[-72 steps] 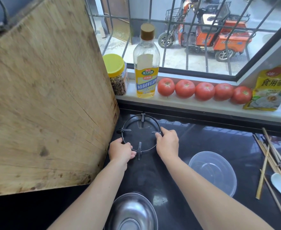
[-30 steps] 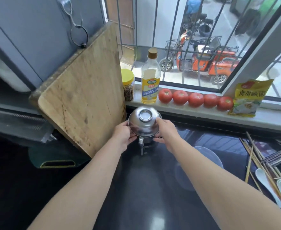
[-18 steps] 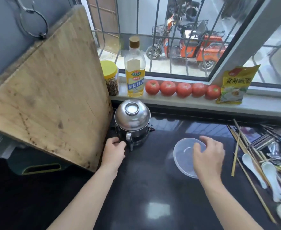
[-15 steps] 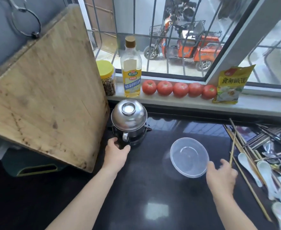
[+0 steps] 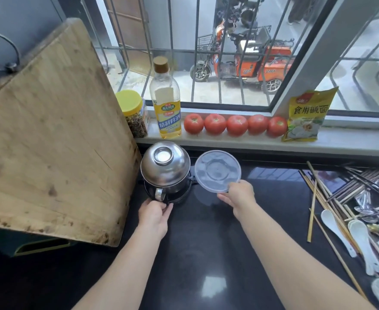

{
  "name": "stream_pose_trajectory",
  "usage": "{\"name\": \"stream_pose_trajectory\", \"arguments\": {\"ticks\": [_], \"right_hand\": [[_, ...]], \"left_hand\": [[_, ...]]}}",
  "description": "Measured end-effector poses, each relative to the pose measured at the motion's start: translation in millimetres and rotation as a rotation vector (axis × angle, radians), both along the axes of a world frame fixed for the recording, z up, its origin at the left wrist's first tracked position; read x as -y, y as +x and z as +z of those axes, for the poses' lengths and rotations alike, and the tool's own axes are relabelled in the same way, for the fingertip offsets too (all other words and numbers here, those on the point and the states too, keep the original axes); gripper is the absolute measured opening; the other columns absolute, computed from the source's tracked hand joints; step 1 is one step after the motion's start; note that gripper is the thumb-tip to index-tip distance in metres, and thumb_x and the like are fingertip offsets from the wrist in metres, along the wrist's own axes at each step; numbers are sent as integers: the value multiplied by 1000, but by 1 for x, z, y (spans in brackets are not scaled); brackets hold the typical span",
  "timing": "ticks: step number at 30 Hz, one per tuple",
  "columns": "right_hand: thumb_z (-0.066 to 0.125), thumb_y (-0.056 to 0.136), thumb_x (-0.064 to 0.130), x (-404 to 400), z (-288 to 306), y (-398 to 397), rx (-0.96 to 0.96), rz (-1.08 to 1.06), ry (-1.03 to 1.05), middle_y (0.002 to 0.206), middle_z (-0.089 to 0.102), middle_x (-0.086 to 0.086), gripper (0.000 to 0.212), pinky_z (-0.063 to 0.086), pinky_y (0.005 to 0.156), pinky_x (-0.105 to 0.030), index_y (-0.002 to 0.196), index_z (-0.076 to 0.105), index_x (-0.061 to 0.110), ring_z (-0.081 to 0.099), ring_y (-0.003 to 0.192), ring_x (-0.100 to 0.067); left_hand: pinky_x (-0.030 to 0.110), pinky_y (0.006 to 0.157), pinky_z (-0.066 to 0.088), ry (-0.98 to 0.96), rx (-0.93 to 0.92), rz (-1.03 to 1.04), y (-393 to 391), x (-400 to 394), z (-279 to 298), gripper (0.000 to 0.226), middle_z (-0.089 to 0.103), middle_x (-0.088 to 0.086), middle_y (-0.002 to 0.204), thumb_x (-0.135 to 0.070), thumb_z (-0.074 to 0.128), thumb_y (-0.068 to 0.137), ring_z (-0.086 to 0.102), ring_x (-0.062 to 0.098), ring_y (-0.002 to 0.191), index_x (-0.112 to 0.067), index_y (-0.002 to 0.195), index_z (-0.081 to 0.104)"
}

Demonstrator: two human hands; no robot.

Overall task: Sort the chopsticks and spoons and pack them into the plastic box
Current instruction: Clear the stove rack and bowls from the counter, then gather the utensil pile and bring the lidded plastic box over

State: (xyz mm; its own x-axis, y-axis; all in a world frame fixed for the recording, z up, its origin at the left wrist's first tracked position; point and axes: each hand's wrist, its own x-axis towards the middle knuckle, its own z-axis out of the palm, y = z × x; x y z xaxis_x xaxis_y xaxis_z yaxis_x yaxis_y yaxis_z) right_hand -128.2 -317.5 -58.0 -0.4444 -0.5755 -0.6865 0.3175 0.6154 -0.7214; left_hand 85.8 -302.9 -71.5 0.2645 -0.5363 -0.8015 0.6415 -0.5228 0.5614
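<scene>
Beside the steel bowl (image 5: 165,163), right hand (image 5: 237,195) pinches the plastic box (image 5: 217,171) rim, bottom tilted up toward camera.

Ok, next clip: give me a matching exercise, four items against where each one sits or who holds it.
Items:
1. plastic box
2. steel bowl
3. tomatoes
4. white spoons

Places:
A. lined up on the windowsill
B. upside down on the metal cup
C. tilted up, held by the right hand
D. lying on the counter at far right, among the chopsticks

Pairs: 1-C, 2-B, 3-A, 4-D
</scene>
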Motion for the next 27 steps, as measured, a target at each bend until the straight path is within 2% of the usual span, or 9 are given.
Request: {"name": "stream_pose_trajectory", "arguments": {"ticks": [3,6,8,10,12,15,21,24,27], "right_hand": [[44,99,-2,5,-3,8,27,22,-14,118,64,-13,30,62,66,-31,124,57,8,72,91,-26],[48,103,7,1,-4,8,83,32,-55,117,63,-12,33,62,79,-35,136,53,3,71,97,-27],[52,104,16,-16,-1,4,132,64,-75,134,55,-12,47,59,87,-37,148,41,4,69,104,-28],[53,104,20,-43,-2,-2,139,109,-70,147,46,-9,57,58,92,-39,155,31,9,69,106,-28],[54,103,20,-82,-1,-11,111,109,-51,144,49,-6,53,58,93,-39,152,37,11,71,103,-26],[55,101,15,-140,-2,-25,88,36,10,131,58,-8,37,59,85,-37,138,52,10,72,99,-27],[53,99,4,-247,31,-82,44,-184,46,104,65,-12,17,59,79,-36,112,62,10,68,86,-28],[50,98,3,-286,49,-137,-83,-237,6,92,63,-10,17,56,72,-32,109,63,8,64,74,-24],[48,101,10,-328,52,-190,-276,-197,43,91,64,-7,18,55,65,-26,105,65,10,63,72,-19]], "left_hand": [[49,109,48,-19,-1,70,1,-3,2,57,58,19,128,28,32,88,55,33,114,7,136,53],[46,112,46,-57,16,32,-1,-9,10,63,55,19,137,30,30,87,55,31,118,5,143,48],[44,110,47,-59,49,-52,0,-18,11,69,50,22,143,27,32,89,57,33,119,0,152,40],[42,105,50,-15,134,-161,4,-30,11,68,49,23,138,19,36,94,61,36,118,-5,157,32],[39,94,54,26,216,-254,6,-48,12,57,54,20,123,12,39,97,65,32,107,-5,152,39],[32,78,54,64,210,-344,1,-75,15,26,59,15,102,4,45,101,63,24,82,-4,122,60],[34,77,56,-3,154,-809,-72,-125,38,19,68,15,102,0,52,99,69,29,90,-2,112,67],[35,79,57,-95,186,-933,-122,-150,58,19,68,15,101,-5,49,102,69,29,87,-5,108,67],[37,82,58,-149,193,-1020,-165,-184,66,21,70,17,103,-5,47,102,70,31,88,-4,109,67]]}}
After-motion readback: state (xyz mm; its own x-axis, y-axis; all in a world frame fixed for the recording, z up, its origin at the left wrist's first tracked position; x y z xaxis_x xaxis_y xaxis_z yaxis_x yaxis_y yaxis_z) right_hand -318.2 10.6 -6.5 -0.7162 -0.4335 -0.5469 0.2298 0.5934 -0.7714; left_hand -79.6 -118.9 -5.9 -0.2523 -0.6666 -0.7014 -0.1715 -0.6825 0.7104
